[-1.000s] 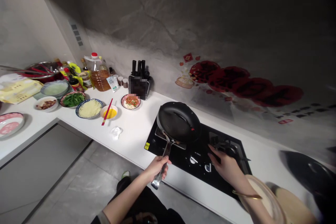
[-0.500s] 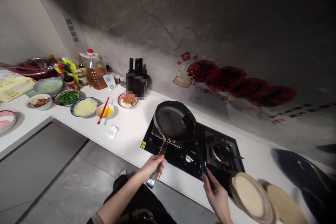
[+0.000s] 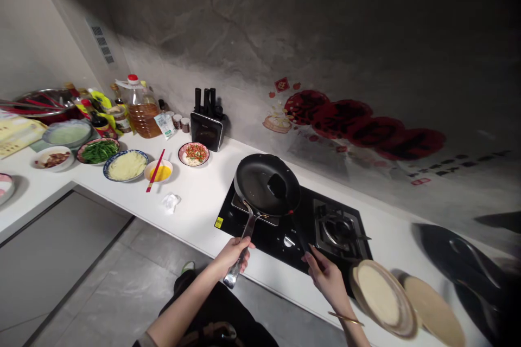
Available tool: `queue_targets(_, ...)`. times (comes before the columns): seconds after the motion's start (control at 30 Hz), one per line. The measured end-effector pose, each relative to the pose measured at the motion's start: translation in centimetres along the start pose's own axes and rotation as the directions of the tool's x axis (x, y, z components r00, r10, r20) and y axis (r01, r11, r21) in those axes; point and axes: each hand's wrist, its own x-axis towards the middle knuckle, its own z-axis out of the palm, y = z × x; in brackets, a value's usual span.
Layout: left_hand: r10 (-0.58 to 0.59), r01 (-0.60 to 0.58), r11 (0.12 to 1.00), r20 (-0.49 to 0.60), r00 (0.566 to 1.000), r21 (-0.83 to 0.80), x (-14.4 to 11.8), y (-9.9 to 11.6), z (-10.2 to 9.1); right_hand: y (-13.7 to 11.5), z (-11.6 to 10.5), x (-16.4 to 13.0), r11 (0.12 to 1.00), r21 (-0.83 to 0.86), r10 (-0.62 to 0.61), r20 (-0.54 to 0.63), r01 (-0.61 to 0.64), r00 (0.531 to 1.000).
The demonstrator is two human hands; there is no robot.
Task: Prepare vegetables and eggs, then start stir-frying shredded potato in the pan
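Note:
My left hand (image 3: pixel 235 255) is closed round the metal handle of a black frying pan (image 3: pixel 256 187). The pan sits over the left burner of a black gas stove (image 3: pixel 264 233). In my right hand (image 3: pixel 323 274) is the dark handle of a spatula (image 3: pixel 277 185), whose black blade lies against the inside of the pan on its right half. Apart from the spatula, I make out no food in the pan, only small glints on its surface. The right burner (image 3: pixel 337 227) has nothing on it.
Left of the stove stand bowls of egg (image 3: pixel 161 173) with red chopsticks (image 3: pixel 156 169), pale shreds (image 3: pixel 127 165), greens (image 3: pixel 98 150) and chopped garnish (image 3: pixel 194 154). Behind are a knife block (image 3: pixel 207 130) and oil jug (image 3: pixel 143 111). Flatbread-like rounds (image 3: pixel 378 293) lie right.
My right hand has moved the spatula further into the pan, its blade shifting left from near the right rim. My left hand keeps its hold. The view has shifted slightly.

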Motion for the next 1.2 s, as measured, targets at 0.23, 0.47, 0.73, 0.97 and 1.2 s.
queue_targets(0.23, -0.004, 0.004, 1.000, -0.009, 1.000, -0.009, 0.1, -0.1, 0.0, 0.2, 0.8, -0.5, 0.966, -0.217, -0.150, -0.016, 0.143, 0.989)
queue_targets(0.47, -0.005, 0.005, 1.000, -0.002, 1.000, -0.013, 0.0, 0.0, 0.0, 0.0, 1.5, -0.8, 0.930, -0.300, -0.231, -0.036, 0.210, 0.972)
queue_targets(0.73, 0.003, -0.003, 1.000, -0.008, 1.000, -0.013, -0.1, 0.0, 0.1, 0.2, 1.2, -0.4, 0.928, -0.321, -0.203, -0.015, 0.188, 0.979)
queue_targets(0.97, -0.006, 0.006, 1.000, -0.012, 1.000, -0.011, -0.2, 0.1, 0.2, 1.3, 1.2, 0.5, 0.948, -0.276, -0.157, 0.022, 0.157, 0.987)
queue_targets(1.2, 0.013, -0.013, 1.000, 0.008, 1.000, 0.013, 0.0, -0.1, -0.1, -0.8, 0.7, 3.5, 0.873, -0.393, -0.275, 0.091, 0.288, 0.957)
